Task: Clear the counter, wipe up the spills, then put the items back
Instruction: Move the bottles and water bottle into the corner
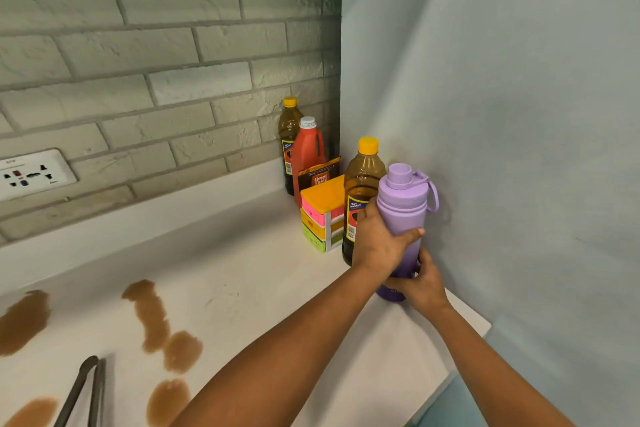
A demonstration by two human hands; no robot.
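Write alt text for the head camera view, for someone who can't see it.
Both hands, left hand above right hand, grip a purple water bottle in the counter corner beside other bottles. Brown spills stain the counter.

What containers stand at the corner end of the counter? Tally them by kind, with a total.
Brown bottles with yellow caps: 2
Red jug with white cap: 1
Purple water bottle, in the grip of both hands: 1
Stack of coloured boxes: 1
Dark packet: 1
Total: 6
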